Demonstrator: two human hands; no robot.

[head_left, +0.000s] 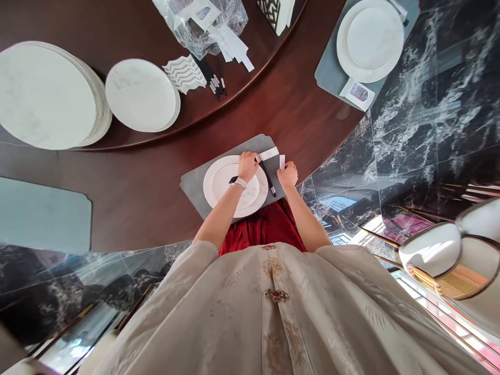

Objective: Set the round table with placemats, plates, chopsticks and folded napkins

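A grey placemat (195,183) lies at the near edge of the dark wooden table, with two stacked white plates (219,179) on it. My left hand (247,165), a watch on its wrist, is closed over the plates' right rim, pinching the top of a pair of black chopsticks (269,179) in a white paper sleeve (269,153). My right hand (288,174) is closed beside them at the mat's right edge, pinching a small white paper piece (282,161).
On the raised turntable (128,26) sit a tall stack of large white plates (50,96), a smaller plate stack (141,95), folded white rests (185,73), loose black chopsticks (213,79) and a clear bag of sleeves (203,23). Another set place (369,39) is at the far right, a bare mat (42,214) at the left.
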